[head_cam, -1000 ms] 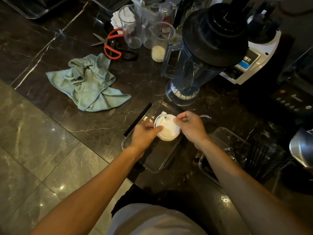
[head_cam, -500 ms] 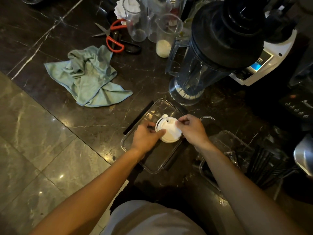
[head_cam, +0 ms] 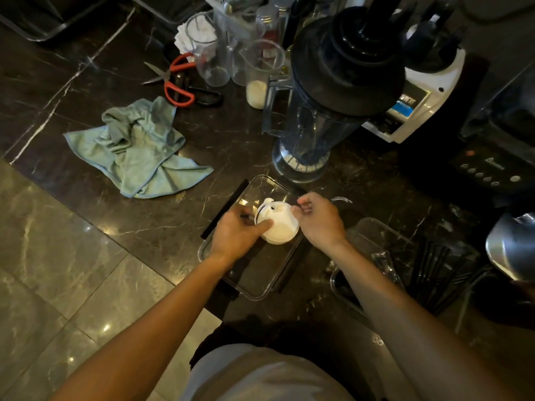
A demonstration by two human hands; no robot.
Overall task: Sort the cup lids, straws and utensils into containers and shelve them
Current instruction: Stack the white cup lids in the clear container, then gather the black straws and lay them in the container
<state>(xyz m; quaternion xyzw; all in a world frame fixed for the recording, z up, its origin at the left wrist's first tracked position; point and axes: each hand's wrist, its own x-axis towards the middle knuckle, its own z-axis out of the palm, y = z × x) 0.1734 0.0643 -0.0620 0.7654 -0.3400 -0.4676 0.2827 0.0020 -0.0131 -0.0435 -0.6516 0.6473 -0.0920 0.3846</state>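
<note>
A stack of white cup lids [head_cam: 278, 224] sits over a clear rectangular container [head_cam: 254, 282] near the counter's front edge. My left hand [head_cam: 238, 235] grips the stack's left side, thumb pressed on its rim. My right hand [head_cam: 320, 221] holds the stack's right edge with pinched fingers. A second clear container [head_cam: 373, 235] stands to the right, with wrapped utensils [head_cam: 383, 264] inside. Black straws [head_cam: 434, 273] lie in a bundle further right.
A blender jug [head_cam: 333, 91] stands just behind the container. Further back are measuring cups [head_cam: 260, 73], red-handled scissors [head_cam: 173, 82] and a crumpled green cloth [head_cam: 139, 146]. Machines [head_cam: 492, 166] crowd the right side. The counter edge drops to the tiled floor [head_cam: 58, 270] on the left.
Both hands have stayed on the lid stack over the container, shifting only slightly. The view has tilted a little.
</note>
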